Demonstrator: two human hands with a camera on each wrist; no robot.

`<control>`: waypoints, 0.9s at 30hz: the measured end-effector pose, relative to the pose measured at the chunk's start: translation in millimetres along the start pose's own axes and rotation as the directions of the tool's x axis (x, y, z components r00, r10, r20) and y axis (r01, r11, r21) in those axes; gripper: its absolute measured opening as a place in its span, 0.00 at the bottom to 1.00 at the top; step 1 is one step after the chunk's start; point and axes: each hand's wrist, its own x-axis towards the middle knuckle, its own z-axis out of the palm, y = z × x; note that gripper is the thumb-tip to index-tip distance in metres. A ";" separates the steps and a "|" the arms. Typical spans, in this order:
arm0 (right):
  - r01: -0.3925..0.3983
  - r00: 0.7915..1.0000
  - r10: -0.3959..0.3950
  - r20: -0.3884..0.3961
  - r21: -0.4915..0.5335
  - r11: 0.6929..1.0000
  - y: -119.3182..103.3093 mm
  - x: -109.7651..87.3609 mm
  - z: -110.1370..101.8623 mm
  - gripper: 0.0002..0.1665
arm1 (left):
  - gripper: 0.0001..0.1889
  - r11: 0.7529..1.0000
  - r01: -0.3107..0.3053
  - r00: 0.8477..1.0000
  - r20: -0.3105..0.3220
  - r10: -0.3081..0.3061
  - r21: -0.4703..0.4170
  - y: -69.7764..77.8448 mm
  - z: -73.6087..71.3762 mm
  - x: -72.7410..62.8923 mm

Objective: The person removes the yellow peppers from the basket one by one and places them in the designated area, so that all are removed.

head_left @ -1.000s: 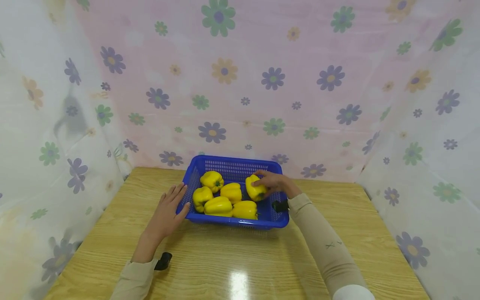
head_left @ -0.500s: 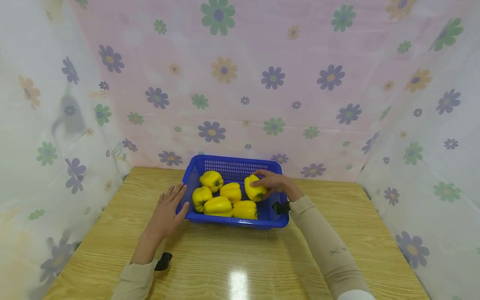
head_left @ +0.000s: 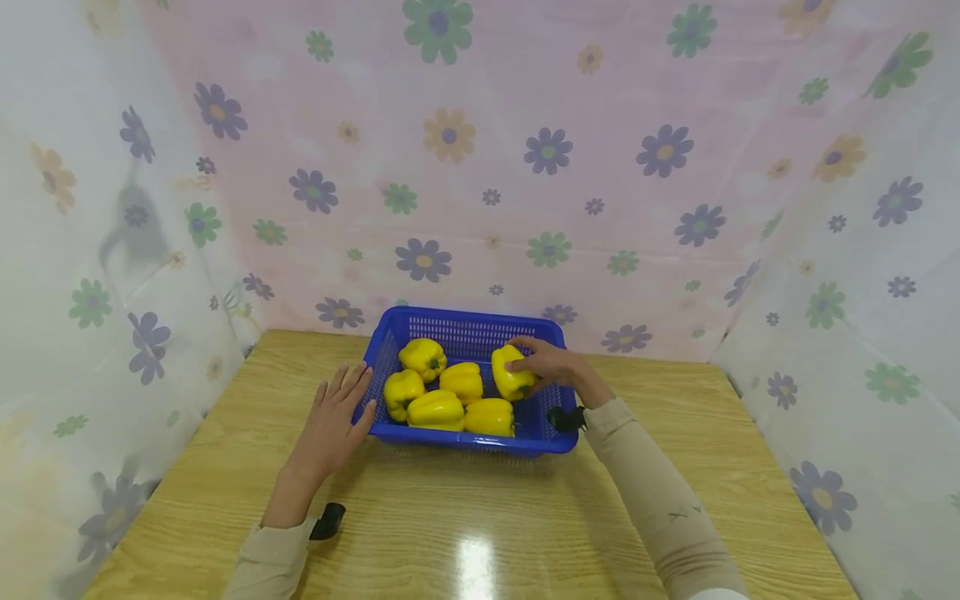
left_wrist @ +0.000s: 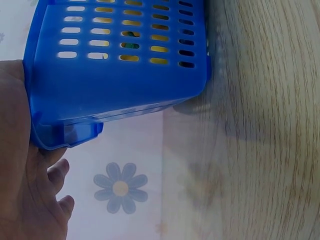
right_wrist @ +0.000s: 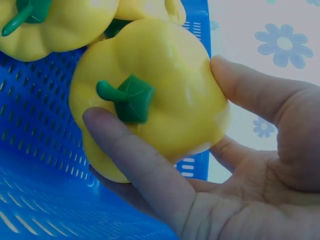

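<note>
My right hand [head_left: 553,365] grips a yellow bell pepper [head_left: 508,372] at the right side of a blue plastic basket [head_left: 465,437]. In the right wrist view, the thumb and fingers lie around the bell pepper [right_wrist: 175,60], whose green stem [right_wrist: 135,100] faces the camera. Several other yellow bell peppers [head_left: 437,410] lie in the left and middle of the basket. My left hand [head_left: 326,433] rests on the basket's left rim with its fingers extended. From the left wrist view, that hand [left_wrist: 25,185] touches the rim beside the slotted wall [left_wrist: 125,75].
The basket stands on a wood-grain table [head_left: 420,517], close to its back edge. Behind it hangs a pink flowered sheet [head_left: 495,167]. White flowered sheets [head_left: 847,333] close off both sides.
The head view has shifted slightly. Both hands stay almost in place, the right one still gripping the bell pepper and the left one on the rim.
</note>
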 end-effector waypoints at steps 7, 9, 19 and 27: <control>0.030 0.999 -0.030 -0.020 0.022 0.999 -1.3 -10.2 0.8 0.38 | 0.31 1.000 0.003 1.000 0.002 -0.003 -0.005 1.4 1.7 0.7; 0.039 0.999 -0.039 -0.019 0.027 0.999 -2.4 -13.4 0.9 0.39 | 0.30 1.000 0.002 1.000 -0.003 -0.002 -0.003 1.6 1.9 0.0; 0.091 0.995 -0.088 -0.051 0.060 0.994 -5.8 -28.7 -0.1 0.37 | 0.30 1.000 -0.005 1.000 -0.023 0.005 0.011 -0.9 3.0 -1.3; 0.145 0.988 -0.142 -0.058 0.066 0.987 -5.1 -41.1 0.5 0.38 | 0.30 1.000 -0.015 0.998 -0.052 0.016 0.026 -1.3 4.9 -1.8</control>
